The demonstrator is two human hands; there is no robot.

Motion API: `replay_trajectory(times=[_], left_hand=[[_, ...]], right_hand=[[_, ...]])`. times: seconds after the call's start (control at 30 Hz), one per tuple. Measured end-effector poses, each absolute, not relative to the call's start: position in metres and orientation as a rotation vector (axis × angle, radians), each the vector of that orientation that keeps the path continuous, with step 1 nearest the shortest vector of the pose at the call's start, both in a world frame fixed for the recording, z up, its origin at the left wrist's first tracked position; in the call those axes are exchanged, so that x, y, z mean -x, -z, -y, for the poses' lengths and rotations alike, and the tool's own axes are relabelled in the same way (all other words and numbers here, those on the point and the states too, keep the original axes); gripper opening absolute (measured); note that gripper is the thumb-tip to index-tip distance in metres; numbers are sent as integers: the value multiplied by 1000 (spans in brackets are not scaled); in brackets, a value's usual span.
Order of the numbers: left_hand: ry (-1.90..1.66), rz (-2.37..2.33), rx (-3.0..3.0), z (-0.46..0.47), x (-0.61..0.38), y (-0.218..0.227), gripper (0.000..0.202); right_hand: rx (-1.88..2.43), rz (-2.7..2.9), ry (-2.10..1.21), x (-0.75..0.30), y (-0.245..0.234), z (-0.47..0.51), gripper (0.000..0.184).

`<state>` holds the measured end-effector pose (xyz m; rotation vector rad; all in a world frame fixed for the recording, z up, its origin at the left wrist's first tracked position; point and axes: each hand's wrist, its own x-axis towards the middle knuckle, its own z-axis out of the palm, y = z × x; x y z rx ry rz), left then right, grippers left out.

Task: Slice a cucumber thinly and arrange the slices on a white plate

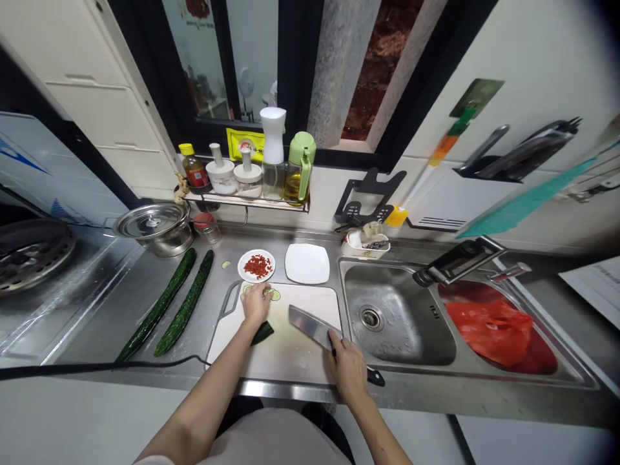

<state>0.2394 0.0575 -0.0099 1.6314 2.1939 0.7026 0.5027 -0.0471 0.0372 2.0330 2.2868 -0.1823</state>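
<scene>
My left hand [256,303] is at the far left part of the white cutting board [310,365], fingers bent and closed on thin cucumber slices. A pale green cucumber slice [275,295] shows beside the fingertips; what lies under them is partly hidden. Below the wrist rests a short dark green cucumber piece [262,332], partly covered by my forearm. My right hand [349,367] grips a kitchen knife [310,326], its broad blade over the board's right side, pointing up and left. A black handle end [376,376] sticks out past this hand.
Two whole cucumbers [184,303] lie left of the board. Behind it stand a plate of red berries [258,266] and a white square plate [307,263]. To the right are the sink [402,323] and a red plastic bag [489,329]. A black cable [97,370] crosses the counter's front edge.
</scene>
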Motion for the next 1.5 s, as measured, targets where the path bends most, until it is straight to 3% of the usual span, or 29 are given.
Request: replay_trajectory(times=[0.23,1.13,1.5], left_hand=[[-533,-2097,-1880,-51,-228,13,21],[-492,-2118,-1943,-58,-234,18,24],[-798,-2138,-1749,-40,-224,16,26]], right_hand=[[-2043,-2285,217,-500,-38,45,44],[-2084,-2271,297,-499,-38,46,46],[-2357,-2062,813,-490,-44,38,38]])
